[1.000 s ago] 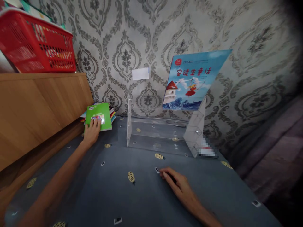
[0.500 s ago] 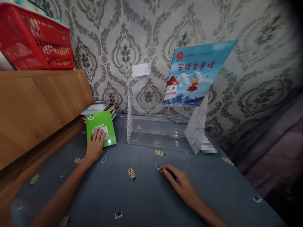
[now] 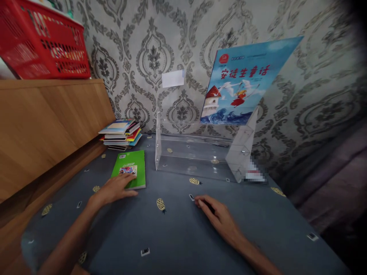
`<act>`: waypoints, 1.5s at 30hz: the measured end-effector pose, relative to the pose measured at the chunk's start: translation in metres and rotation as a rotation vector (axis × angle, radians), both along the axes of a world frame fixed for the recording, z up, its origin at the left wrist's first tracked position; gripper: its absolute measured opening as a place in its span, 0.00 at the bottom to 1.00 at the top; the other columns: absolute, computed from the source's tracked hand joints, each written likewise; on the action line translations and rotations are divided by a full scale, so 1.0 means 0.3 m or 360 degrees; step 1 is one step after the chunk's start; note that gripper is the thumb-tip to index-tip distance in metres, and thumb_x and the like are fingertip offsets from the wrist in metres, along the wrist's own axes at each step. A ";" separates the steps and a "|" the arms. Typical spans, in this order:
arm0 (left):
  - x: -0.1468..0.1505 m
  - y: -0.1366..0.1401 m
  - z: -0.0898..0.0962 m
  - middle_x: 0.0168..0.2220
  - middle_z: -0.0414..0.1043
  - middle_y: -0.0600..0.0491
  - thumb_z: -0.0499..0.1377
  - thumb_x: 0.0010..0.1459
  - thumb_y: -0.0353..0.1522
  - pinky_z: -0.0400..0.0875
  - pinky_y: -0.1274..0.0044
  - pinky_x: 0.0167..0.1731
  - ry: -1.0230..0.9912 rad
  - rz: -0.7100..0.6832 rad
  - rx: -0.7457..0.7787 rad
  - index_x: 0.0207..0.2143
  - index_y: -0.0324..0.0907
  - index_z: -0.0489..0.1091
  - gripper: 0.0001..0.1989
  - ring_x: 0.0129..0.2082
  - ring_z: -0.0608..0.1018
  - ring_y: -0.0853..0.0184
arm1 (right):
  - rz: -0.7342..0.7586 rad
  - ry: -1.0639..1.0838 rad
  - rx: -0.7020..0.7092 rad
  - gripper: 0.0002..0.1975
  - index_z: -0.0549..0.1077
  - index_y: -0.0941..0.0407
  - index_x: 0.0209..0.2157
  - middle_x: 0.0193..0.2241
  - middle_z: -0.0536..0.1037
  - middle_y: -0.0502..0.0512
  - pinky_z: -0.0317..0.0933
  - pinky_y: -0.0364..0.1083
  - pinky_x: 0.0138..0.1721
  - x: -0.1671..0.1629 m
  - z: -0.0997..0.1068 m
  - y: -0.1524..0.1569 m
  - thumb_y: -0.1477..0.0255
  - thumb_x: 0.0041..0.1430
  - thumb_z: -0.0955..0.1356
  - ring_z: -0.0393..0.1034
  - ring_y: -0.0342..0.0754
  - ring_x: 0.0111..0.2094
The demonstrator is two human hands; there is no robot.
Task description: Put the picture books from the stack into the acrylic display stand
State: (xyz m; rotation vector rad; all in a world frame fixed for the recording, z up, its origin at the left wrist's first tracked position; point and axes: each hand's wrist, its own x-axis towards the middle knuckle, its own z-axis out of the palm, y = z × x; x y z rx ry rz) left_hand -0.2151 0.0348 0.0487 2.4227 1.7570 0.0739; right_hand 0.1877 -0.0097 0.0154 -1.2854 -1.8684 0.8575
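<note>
A green book point(image 3: 140, 164) with a small picture on its cover lies flat on the dark tablecloth. My left hand point(image 3: 114, 188) rests on its near part, fingers stretched over the cover and thumb spread off the near edge. On the cloth farther right, my right hand point(image 3: 216, 214) lies with its fingers curled in and thumb against the index finger; nothing shows in it. Behind the hands stands a clear acrylic book rack point(image 3: 192, 160). A blue picture book point(image 3: 243, 82) with red Chinese characters leans upright on the rack's upper right.
Behind the green book sits a stack of books point(image 3: 120, 135), beside a wooden cabinet point(image 3: 54, 110) at left. On the cabinet stands a red plastic basket point(image 3: 57, 49). A white label point(image 3: 172, 78) shows against the patterned wall. Dark fabric point(image 3: 341, 164) hangs at right.
The green book has come away from the stack, toward me and slightly right, and now lies flat. My left hand moved with it, to its near edge. My right hand has stayed put.
</note>
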 end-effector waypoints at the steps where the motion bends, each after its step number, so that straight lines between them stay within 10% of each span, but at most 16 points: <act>1: -0.018 0.035 0.009 0.59 0.72 0.49 0.53 0.62 0.52 0.66 0.68 0.57 -0.0063 -0.0020 -0.0008 0.58 0.49 0.69 0.28 0.60 0.72 0.55 | -0.0001 -0.0008 -0.0003 0.20 0.77 0.52 0.39 0.37 0.82 0.58 0.71 0.51 0.40 0.000 0.000 0.000 0.55 0.66 0.60 0.78 0.55 0.39; 8: -0.134 0.363 0.025 0.59 0.71 0.41 0.49 0.65 0.40 0.66 0.67 0.57 -0.0014 0.0469 0.0308 0.58 0.37 0.67 0.25 0.60 0.72 0.54 | 0.0008 -0.0036 0.0004 0.21 0.77 0.53 0.40 0.38 0.82 0.59 0.70 0.51 0.40 0.000 0.006 -0.005 0.55 0.66 0.60 0.77 0.55 0.40; 13: -0.143 0.428 -0.033 0.57 0.72 0.40 0.48 0.65 0.36 0.66 0.72 0.56 0.0032 0.0525 0.0333 0.56 0.34 0.68 0.23 0.57 0.74 0.58 | 0.0019 -0.0050 0.0023 0.20 0.77 0.53 0.41 0.38 0.82 0.59 0.68 0.51 0.42 0.001 0.010 -0.011 0.56 0.67 0.59 0.76 0.54 0.40; 21: -0.130 0.366 -0.080 0.54 0.72 0.39 0.45 0.67 0.37 0.66 0.66 0.56 0.0160 0.0630 0.0415 0.55 0.35 0.69 0.22 0.55 0.73 0.54 | 0.0064 -0.0016 0.0058 0.19 0.77 0.53 0.41 0.37 0.82 0.58 0.69 0.52 0.44 0.006 0.011 -0.012 0.58 0.68 0.59 0.76 0.54 0.40; 45: 0.005 0.016 0.040 0.31 0.77 0.49 0.50 0.59 0.54 0.60 0.73 0.29 0.0196 0.0509 0.0076 0.29 0.45 0.67 0.23 0.34 0.78 0.57 | -0.0100 0.0119 0.0032 0.15 0.75 0.54 0.44 0.37 0.82 0.57 0.69 0.50 0.41 0.011 -0.014 -0.011 0.62 0.67 0.61 0.77 0.52 0.39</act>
